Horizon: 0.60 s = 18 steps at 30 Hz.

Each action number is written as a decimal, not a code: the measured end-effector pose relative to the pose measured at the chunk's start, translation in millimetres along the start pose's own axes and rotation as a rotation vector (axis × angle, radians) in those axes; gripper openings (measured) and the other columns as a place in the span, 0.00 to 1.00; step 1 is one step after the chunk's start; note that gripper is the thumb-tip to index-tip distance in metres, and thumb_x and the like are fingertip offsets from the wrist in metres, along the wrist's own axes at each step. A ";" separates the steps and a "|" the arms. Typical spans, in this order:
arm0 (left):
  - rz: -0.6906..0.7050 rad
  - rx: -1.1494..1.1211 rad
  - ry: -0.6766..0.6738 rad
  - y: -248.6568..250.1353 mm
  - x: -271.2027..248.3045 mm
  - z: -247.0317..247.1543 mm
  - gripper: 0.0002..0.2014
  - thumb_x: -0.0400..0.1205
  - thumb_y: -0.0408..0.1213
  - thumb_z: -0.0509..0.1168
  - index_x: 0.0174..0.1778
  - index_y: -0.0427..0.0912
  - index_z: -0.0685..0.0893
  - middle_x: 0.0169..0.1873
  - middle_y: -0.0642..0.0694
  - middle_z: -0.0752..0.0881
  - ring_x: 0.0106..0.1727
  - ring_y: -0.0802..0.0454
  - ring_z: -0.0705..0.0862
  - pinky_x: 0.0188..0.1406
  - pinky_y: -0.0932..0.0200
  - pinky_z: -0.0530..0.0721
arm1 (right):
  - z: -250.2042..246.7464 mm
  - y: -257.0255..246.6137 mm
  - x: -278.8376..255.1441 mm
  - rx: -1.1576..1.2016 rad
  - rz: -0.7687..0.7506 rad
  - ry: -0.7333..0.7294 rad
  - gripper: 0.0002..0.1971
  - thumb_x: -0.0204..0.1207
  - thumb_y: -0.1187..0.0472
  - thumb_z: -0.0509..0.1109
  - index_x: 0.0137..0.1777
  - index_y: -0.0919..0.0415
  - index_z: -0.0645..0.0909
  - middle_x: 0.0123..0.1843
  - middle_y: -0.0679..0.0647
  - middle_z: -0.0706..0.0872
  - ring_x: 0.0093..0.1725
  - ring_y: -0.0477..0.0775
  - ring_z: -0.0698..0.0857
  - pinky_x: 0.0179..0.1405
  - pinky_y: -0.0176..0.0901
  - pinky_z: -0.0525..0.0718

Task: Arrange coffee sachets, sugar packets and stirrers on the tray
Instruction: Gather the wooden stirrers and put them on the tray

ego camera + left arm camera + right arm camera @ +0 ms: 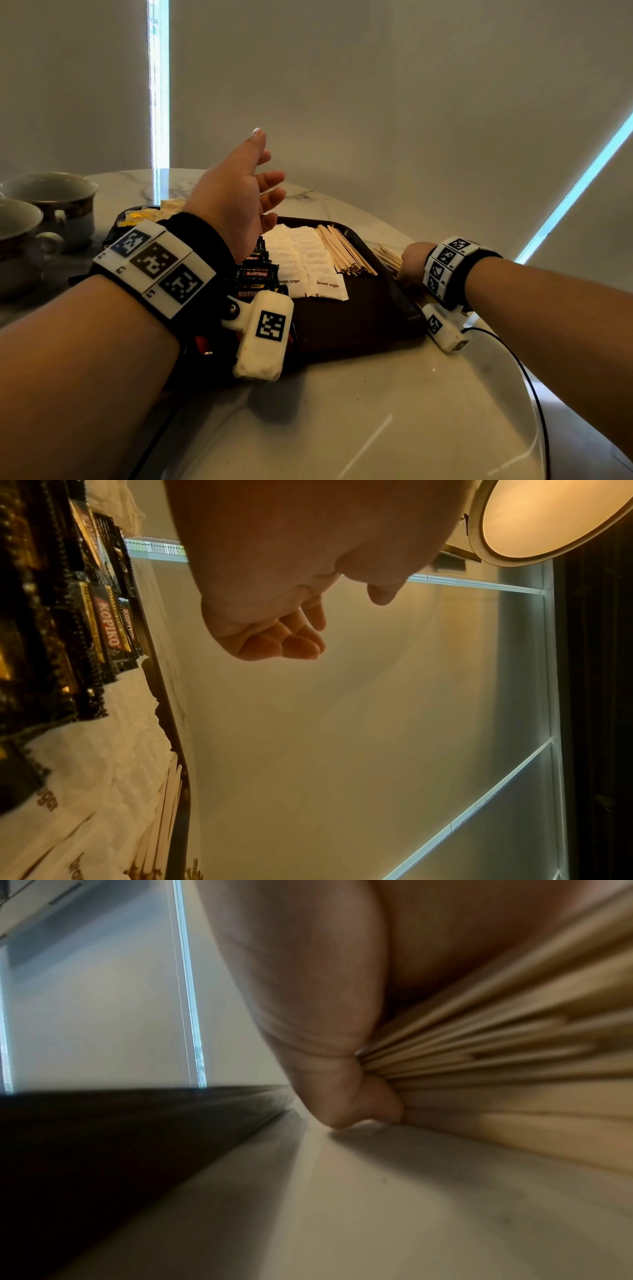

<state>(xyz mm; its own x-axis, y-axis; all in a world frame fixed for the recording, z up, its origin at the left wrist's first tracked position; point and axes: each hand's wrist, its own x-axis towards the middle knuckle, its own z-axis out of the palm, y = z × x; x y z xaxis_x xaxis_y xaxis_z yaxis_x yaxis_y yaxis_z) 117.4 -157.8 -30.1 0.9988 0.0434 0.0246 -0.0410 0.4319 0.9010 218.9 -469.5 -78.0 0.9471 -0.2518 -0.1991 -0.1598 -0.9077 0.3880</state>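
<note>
My left hand (236, 192) is raised above the tray (359, 318), palm turned inward, fingers loosely spread, holding nothing. Left wrist view agrees: fingers (274, 645) slack and only lightly curled, nothing between them.

My right hand (412, 262) is down on the table (359, 411), just outside the tray's right edge, fingers curled round a bundle of loose stirrers (388, 257). Right wrist view shows the thumb (342, 1096) pressed against the fanned wooden sticks (496, 1056) with its tip touching the table (picture blurred, so count of sticks not readable).

On the tray:
- Sachets (255, 274), black with red labels reading "KOPIKO", in an overlapping row left of centre; partly hidden by my left wrist.
- Sugar packets (308, 260), white, overlapping, at centre, just right of the sachets; two near ends printed "brown sugar" (the first cut off to "brown sugar" without its last letter clear).
- Tray stirrers (342, 250), a wooden pile lying beside the sugar packets toward the tray's right edge.
- Yellow packets (137, 217) and more pale packets at the tray's far left corner; printing illegible.

Two cups (51, 205) with dark patterned bands stand on the table off the tray's left edge.
</note>
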 end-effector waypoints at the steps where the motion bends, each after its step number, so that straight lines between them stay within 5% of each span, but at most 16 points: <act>1: 0.001 -0.002 -0.001 -0.1 -0.1 -0.2 0.20 0.87 0.62 0.59 0.61 0.51 0.81 0.54 0.47 0.84 0.49 0.52 0.82 0.39 0.56 0.78 | 1.1 -0.4 -0.3 -0.004 -0.003 0.000 0.14 0.75 0.48 0.72 0.35 0.56 0.78 0.39 0.54 0.85 0.40 0.54 0.85 0.40 0.45 0.84; 9: 0.004 -0.013 -0.004 0.5 -1.6 0.0 0.20 0.87 0.62 0.59 0.61 0.50 0.81 0.53 0.47 0.84 0.48 0.52 0.81 0.39 0.56 0.77 | 5.2 2.2 -2.9 0.001 -0.027 0.011 0.13 0.75 0.45 0.69 0.41 0.54 0.80 0.43 0.52 0.85 0.44 0.54 0.86 0.47 0.45 0.85; 13: 0.001 -0.012 -0.011 0.8 -2.1 0.5 0.19 0.87 0.61 0.59 0.60 0.50 0.81 0.53 0.47 0.84 0.48 0.52 0.81 0.38 0.56 0.77 | 1.5 5.6 -11.6 0.065 -0.030 0.022 0.10 0.76 0.50 0.69 0.46 0.57 0.81 0.41 0.52 0.84 0.44 0.54 0.84 0.42 0.42 0.79; 18: 0.009 -0.011 -0.004 1.1 -0.9 -1.1 0.19 0.88 0.61 0.59 0.61 0.50 0.81 0.53 0.47 0.84 0.48 0.51 0.81 0.40 0.55 0.77 | -6.0 11.6 -21.9 0.206 -0.038 0.018 0.09 0.78 0.55 0.68 0.51 0.60 0.84 0.39 0.53 0.91 0.37 0.50 0.90 0.37 0.41 0.88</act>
<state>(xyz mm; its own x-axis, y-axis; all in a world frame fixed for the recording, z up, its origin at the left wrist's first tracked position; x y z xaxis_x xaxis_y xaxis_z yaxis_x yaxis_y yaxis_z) 116.4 -156.4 -29.6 0.9984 0.0441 0.0347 -0.0507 0.4413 0.8959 198.0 -472.6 -63.8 0.9580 -0.2118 -0.1931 -0.1756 -0.9663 0.1882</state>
